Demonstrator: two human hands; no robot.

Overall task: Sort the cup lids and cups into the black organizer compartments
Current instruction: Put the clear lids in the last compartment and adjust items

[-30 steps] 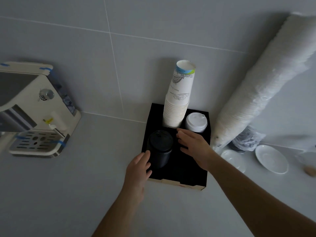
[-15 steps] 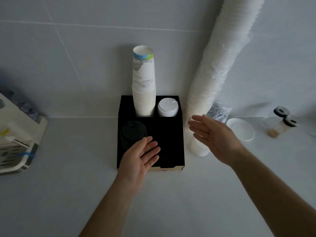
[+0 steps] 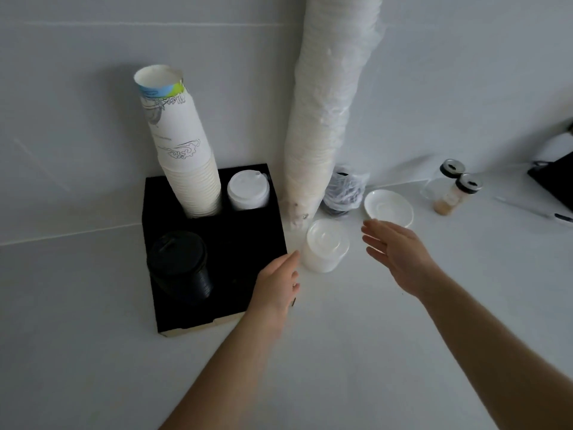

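The black organizer stands against the wall. Its back left compartment holds a tall stack of paper cups, its back right a stack of white lids, its front left a stack of black lids. A short stack of clear lids sits on the counter just right of the organizer. My left hand is open, fingers near the organizer's right edge, left of the clear lids. My right hand is open to their right. Neither hand touches them.
A very tall sleeve of white cups in plastic wrap leans on the wall behind the clear lids. A bag of dark items, a white saucer, two glass shakers and a black object lie to the right.
My view has swung right. Both hands left the organizer and moved right, now flanking the clear lid stack on the counter. The coffee machine at the left has dropped out of view.
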